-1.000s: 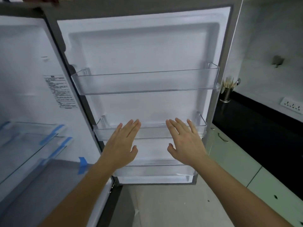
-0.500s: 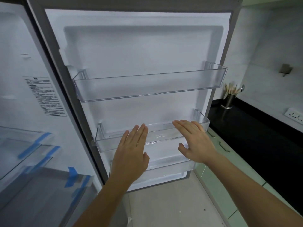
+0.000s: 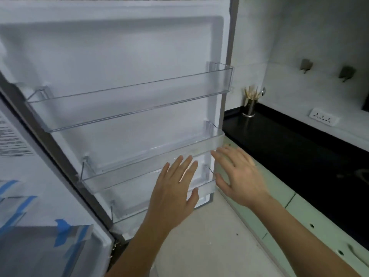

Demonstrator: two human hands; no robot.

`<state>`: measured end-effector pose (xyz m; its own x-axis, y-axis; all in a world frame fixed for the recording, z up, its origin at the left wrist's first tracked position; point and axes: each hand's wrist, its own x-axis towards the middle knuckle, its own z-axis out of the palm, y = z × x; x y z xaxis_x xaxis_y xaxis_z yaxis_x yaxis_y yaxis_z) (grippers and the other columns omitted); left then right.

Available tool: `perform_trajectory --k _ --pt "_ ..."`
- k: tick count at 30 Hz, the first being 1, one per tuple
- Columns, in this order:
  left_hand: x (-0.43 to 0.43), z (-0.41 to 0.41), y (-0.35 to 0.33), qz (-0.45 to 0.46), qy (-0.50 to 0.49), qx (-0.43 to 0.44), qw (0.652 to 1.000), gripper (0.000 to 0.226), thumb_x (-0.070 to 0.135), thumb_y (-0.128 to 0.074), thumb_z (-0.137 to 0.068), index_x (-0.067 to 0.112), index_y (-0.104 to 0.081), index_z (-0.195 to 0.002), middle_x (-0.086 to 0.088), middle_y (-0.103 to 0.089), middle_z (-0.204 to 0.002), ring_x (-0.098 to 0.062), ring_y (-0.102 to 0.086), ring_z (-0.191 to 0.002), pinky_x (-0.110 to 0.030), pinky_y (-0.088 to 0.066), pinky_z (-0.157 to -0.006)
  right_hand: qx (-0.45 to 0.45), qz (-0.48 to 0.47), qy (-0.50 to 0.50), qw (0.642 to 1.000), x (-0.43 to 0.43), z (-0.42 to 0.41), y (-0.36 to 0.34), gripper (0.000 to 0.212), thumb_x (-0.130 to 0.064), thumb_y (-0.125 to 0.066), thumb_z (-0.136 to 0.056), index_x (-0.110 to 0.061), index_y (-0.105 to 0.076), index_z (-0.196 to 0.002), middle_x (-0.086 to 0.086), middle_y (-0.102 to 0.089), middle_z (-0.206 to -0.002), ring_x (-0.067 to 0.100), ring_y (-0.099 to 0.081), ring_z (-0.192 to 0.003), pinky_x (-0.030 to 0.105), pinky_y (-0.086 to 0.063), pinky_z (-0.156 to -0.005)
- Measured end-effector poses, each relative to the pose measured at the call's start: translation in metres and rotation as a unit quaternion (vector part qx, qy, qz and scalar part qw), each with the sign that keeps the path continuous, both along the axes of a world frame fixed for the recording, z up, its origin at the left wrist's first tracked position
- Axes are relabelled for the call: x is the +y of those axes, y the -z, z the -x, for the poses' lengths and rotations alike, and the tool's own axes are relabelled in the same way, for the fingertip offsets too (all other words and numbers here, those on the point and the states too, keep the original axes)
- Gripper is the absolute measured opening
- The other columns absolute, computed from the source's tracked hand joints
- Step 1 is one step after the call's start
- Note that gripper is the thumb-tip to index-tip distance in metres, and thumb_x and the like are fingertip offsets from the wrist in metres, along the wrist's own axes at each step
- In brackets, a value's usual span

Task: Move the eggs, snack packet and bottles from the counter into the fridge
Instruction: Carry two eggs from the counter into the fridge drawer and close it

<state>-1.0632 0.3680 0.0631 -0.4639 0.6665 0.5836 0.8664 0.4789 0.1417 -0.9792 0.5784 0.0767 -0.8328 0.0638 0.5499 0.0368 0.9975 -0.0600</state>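
The fridge door (image 3: 123,62) stands wide open, its white inner side facing me. Three clear door racks hang on it: top (image 3: 127,104), middle (image 3: 147,164) and bottom (image 3: 127,214), all without contents. My left hand (image 3: 173,188) is flat and open in front of the middle and bottom racks, fingers spread. My right hand (image 3: 237,174) is open too, just past the door's right edge by the middle rack's end. Neither hand holds anything. No eggs, snack packet or bottles are in view.
The black counter (image 3: 295,156) runs along the right wall, with a metal cup of utensils (image 3: 250,105) at its far end and a wall socket (image 3: 323,118) above. Pale green cabinet fronts (image 3: 279,212) sit below it. Fridge shelves with blue tape (image 3: 40,236) show at lower left.
The view has swung right, so the door and counter fill more of the frame. Both hands have drifted right; the right hand now reaches past the door's edge.
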Motion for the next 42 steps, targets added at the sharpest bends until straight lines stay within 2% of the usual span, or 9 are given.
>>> perform_trajectory --k 5,11,17,22,26,35,42 --pt "0.049 -0.037 0.023 0.03 0.073 -0.038 0.996 0.055 0.036 -0.056 -0.091 0.016 -0.052 -0.142 -0.002 -0.05 -0.15 -0.024 -0.044 -0.14 -0.047 -0.037 -0.113 -0.009 0.028 0.111 0.993 0.011 -0.074 0.038 0.047 -0.031 -0.055 -0.092 -0.012 -0.059 -0.134 0.011 -0.061 -0.133 0.032 -0.053 -0.13 0.05 -0.041 -0.11" --pt "0.105 -0.092 0.05 0.064 0.178 -0.068 0.98 0.058 0.037 -0.058 -0.088 0.015 -0.052 -0.142 -0.005 -0.055 -0.144 -0.027 -0.049 -0.133 -0.047 -0.042 -0.107 -0.061 0.056 0.25 0.965 0.019 -0.162 0.064 0.052 -0.036 -0.053 -0.091 -0.015 -0.056 -0.139 0.01 -0.06 -0.137 0.031 -0.051 -0.133 0.051 -0.039 -0.112" --pt "0.148 -0.147 0.071 0.128 0.269 -0.082 0.951 0.061 0.045 -0.05 -0.09 0.021 -0.046 -0.146 -0.001 -0.049 -0.15 -0.024 -0.045 -0.138 -0.047 -0.039 -0.111 -0.084 0.092 0.384 0.915 0.019 -0.249 0.086 0.054 -0.036 -0.055 -0.089 -0.018 -0.055 -0.139 0.007 -0.058 -0.139 0.029 -0.048 -0.137 0.05 -0.039 -0.114" --pt "0.179 -0.181 0.076 0.149 0.335 -0.089 0.926 0.063 0.049 -0.044 -0.09 0.022 -0.046 -0.147 0.002 -0.049 -0.151 -0.023 -0.045 -0.139 -0.046 -0.04 -0.112 -0.065 0.117 0.487 0.863 0.016 -0.3 0.092 0.054 -0.036 -0.051 -0.089 -0.017 -0.055 -0.139 0.007 -0.06 -0.136 0.03 -0.051 -0.133 0.05 -0.041 -0.112" --pt "0.205 -0.207 0.077 0.146 0.407 -0.097 0.896 0.062 0.047 -0.045 -0.09 0.019 -0.048 -0.145 0.0 -0.051 -0.149 -0.025 -0.046 -0.137 -0.049 -0.042 -0.108 -0.056 0.121 0.564 0.815 -0.001 -0.332 0.088 0.053 -0.035 -0.052 -0.087 -0.017 -0.056 -0.137 0.007 -0.061 -0.135 0.03 -0.052 -0.132 0.049 -0.042 -0.111" --pt "0.208 -0.297 0.09 0.179 0.591 -0.076 0.783 0.061 0.046 -0.047 -0.089 0.018 -0.05 -0.143 0.0 -0.052 -0.148 -0.025 -0.046 -0.137 -0.048 -0.041 -0.109 -0.046 0.142 0.736 0.66 -0.086 -0.4 0.091 0.053 -0.036 -0.053 -0.088 -0.019 -0.054 -0.138 0.006 -0.06 -0.136 0.029 -0.051 -0.132 0.048 -0.039 -0.112" --pt "0.182 -0.351 0.095 0.194 0.676 -0.056 0.709 0.061 0.046 -0.044 -0.089 0.018 -0.051 -0.142 -0.001 -0.054 -0.146 -0.025 -0.047 -0.136 -0.047 -0.041 -0.11 -0.027 0.161 0.824 0.542 -0.159 -0.43 0.101 0.052 -0.038 -0.055 -0.088 -0.019 -0.056 -0.137 0.007 -0.061 -0.134 0.028 -0.051 -0.131 0.047 -0.038 -0.113"
